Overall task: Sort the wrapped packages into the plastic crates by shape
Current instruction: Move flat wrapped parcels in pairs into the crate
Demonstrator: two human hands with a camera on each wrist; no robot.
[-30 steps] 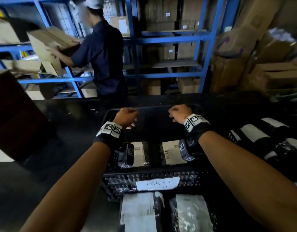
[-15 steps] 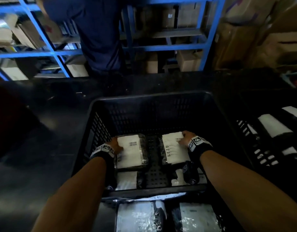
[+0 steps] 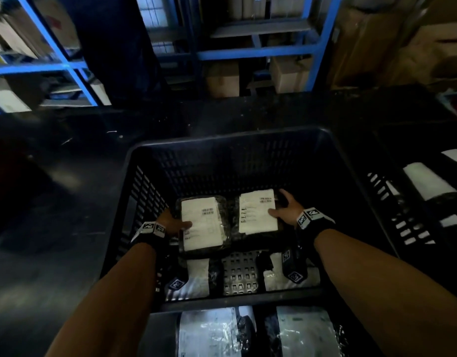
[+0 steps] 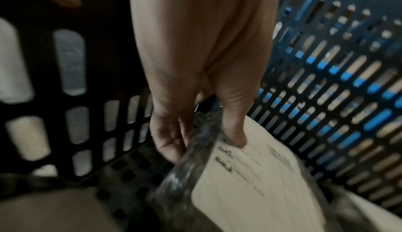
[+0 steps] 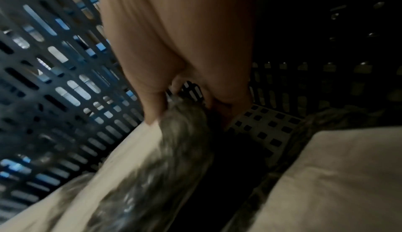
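A black slotted crate (image 3: 230, 139) stands in front of me. Inside it lie two flat rectangular packages in dark wrap with white labels. My left hand (image 3: 174, 224) pinches the left package (image 3: 201, 222) at its left edge, thumb on the label. In the left wrist view, the left hand (image 4: 208, 142) has its fingers under that package (image 4: 261, 184). My right hand (image 3: 284, 210) grips the right package (image 3: 257, 212) at its right edge. In the right wrist view, the right hand (image 5: 189, 115) has its thumb on top of that package (image 5: 130, 167).
More labelled packages (image 3: 196, 276) lie on the crate floor below the two held ones. A nearer crate holds shiny wrapped packages (image 3: 209, 333). A crate at the right holds roll-shaped packages (image 3: 428, 184). A person in dark clothes (image 3: 114, 47) stands by blue shelving (image 3: 261, 51) behind the dark table.
Both hands went from closed fists near the crate's far rim down into the crate, and each took hold of a flat package. The head view tilted downward.
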